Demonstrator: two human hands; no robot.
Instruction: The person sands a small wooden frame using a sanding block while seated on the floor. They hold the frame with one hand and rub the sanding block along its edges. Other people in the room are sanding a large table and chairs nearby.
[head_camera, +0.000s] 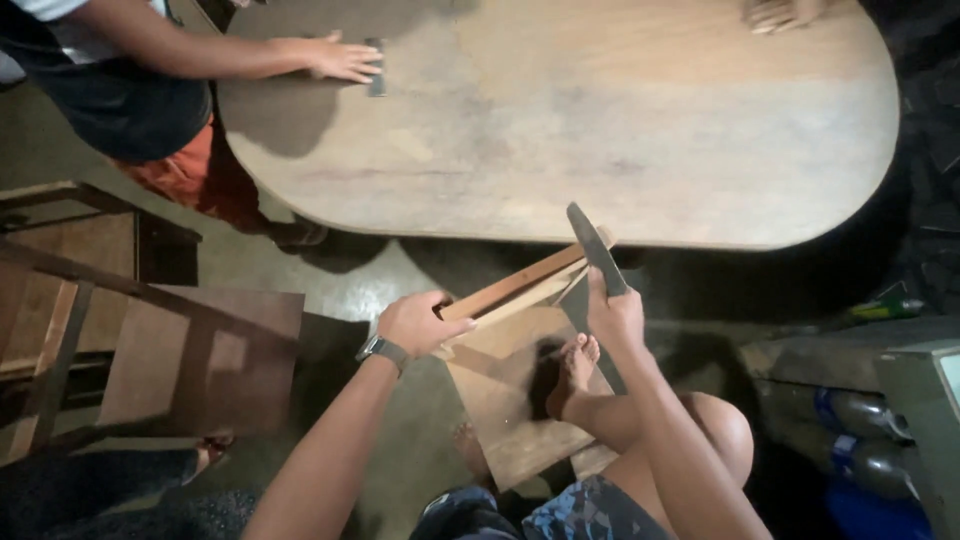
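The person is holding a wooden strip (515, 283) with the left hand (418, 322). The fingers are wrapping around the near end of it. The strip is lying slanted across a small wooden board (510, 400) on the floor, just below the edge of the big oval table (620, 120). The right hand (615, 315) is gripping a dark flat blade (595, 250), fingers closed tight on its lower part, and the blade tip is pointing up and away, touching the far end of the strip. A bare foot (572, 370) is pressing down on the board.

The blade could slip off the strip, because the strip is thin and is resting at a slant. The foot is sitting very near the blade, so a slip could hurt the toes. The strip could also twist if the left hand is gripping too loosely.

Both arms are reaching forward and down, elbows bent. The left wrist is wearing a watch (383, 349). Another person's hand (340, 57) is resting flat on the far side of the table, beside a small dark block (376, 68).
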